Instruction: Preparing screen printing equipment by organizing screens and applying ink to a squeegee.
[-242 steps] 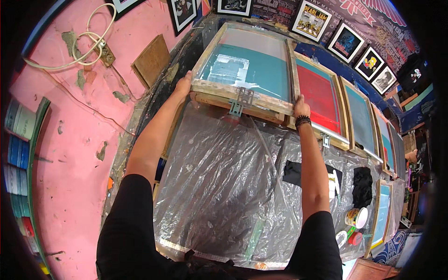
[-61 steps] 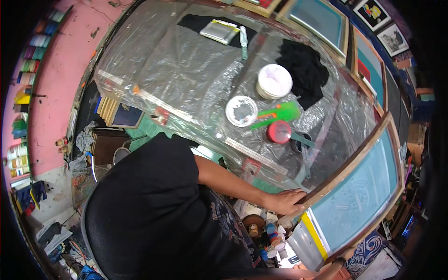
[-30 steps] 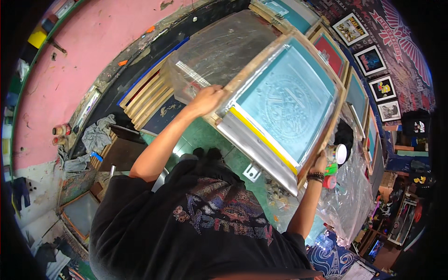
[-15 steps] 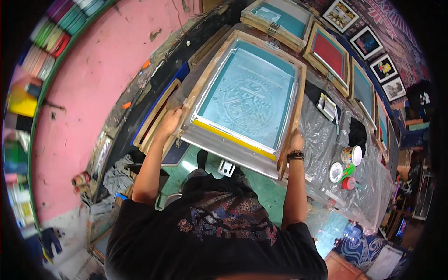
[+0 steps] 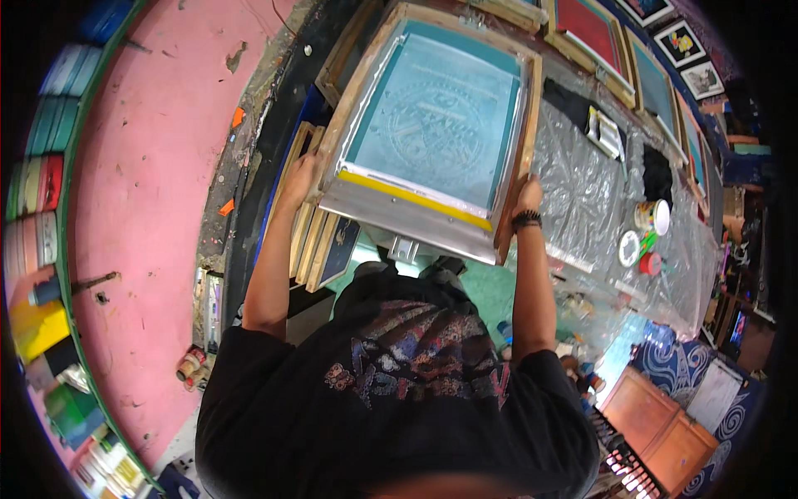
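- I hold one big wooden printing frame with blue-green mesh and a yellow strip (image 5: pixel 432 133) in front of my chest.
- My left hand (image 5: pixel 301 176) and right hand (image 5: pixel 527 198) grip its two sides tight.

You hold a wooden screen frame (image 5: pixel 432 133) with teal mesh, a yellow tape strip and a grey near edge, tilted slightly.

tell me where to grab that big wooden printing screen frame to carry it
Grip the screen frame by its two long wooden side rails near the lower corners, one hand from each side, as the left hand and right hand do now. It is wide and flat, and the teal mesh in the middle looks too delicate to press on.
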A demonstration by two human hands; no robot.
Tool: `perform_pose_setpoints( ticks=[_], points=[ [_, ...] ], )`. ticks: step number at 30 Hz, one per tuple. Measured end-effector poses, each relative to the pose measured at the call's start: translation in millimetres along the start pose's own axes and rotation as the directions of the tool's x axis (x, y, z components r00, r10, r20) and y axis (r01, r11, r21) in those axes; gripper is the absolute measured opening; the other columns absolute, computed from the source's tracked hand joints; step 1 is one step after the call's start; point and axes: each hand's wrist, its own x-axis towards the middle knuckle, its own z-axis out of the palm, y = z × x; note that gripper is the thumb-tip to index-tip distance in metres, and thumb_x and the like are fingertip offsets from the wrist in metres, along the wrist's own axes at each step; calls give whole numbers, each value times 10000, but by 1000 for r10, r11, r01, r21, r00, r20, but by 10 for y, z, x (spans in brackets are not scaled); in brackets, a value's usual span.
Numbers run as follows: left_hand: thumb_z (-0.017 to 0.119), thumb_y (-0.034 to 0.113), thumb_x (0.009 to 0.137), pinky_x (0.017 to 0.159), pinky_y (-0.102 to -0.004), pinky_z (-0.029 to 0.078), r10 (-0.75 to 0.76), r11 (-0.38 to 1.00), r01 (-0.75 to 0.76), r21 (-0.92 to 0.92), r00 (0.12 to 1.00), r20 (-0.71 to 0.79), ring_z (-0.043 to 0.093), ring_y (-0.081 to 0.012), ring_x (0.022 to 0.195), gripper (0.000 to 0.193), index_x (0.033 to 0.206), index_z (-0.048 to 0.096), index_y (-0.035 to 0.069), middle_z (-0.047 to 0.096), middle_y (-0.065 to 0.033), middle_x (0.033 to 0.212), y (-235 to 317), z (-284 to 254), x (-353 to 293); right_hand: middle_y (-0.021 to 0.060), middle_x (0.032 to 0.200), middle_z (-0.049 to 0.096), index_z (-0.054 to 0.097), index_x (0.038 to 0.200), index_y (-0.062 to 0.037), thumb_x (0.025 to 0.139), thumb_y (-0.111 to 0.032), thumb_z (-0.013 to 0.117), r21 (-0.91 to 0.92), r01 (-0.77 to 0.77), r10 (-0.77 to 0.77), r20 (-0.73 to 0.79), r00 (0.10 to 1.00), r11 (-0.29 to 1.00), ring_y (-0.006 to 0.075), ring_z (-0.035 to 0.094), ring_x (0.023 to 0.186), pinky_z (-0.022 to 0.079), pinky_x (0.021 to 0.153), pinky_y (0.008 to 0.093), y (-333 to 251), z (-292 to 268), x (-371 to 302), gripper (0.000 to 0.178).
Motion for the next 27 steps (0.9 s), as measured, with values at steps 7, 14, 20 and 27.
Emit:
perform_pose_setpoints(
  ticks=[7, 14, 20, 27],
  points=[
    [503, 539, 972, 1067, -329, 383, -15, 999, 14, -41, 999, -33, 562, -257, 1232, 712, 1344, 572, -63, 629, -203, 1297, -201, -42, 327, 143, 1098, 657, 628, 1154, 84, 993, -445, 468, -86, 50, -54, -36, 998, 995, 245, 615, 979, 481, 875, 379, 169, 113, 218, 575],
    [558, 463, 1006, 1022, -297, 419, 4, 1000, -3, 18, 998, -56, 607, -241, 1168, 626, 1311, 598, -83, 670, -196, 1234, -120, 7, 225, 312, 1186, 651, 675, 1176, 22, 994, -504, 429, -726, 286, -307, 108, 946, 625, 471, 600, 1152, 471, 977, 477, 88, -88, 93, 609],
    [502, 495, 1030, 1036, -314, 419, -19, 994, 9, -109, 995, -94, 587, -247, 1203, 650, 1314, 594, -83, 638, -198, 1294, -231, -101, 33, 188, 1110, 646, 625, 1235, -53, 915, -335, 674, -558, 811, -655, 549, 519, 176, 404, 631, 1017, 509, 864, 481, -292, -100, -1032, 429],
    [387, 474, 1079, 1023, -353, 456, 14, 977, -53, -207, 983, -182, 584, -240, 1223, 605, 1390, 553, -17, 603, -150, 1353, -426, -58, -369, 88, 1125, 624, 631, 1223, -105, 829, -253, 752, -112, 992, -291, 948, 124, 59, 308, 613, 1049, 501, 879, 414, -141, 54, -2142, 439]
  ],
)
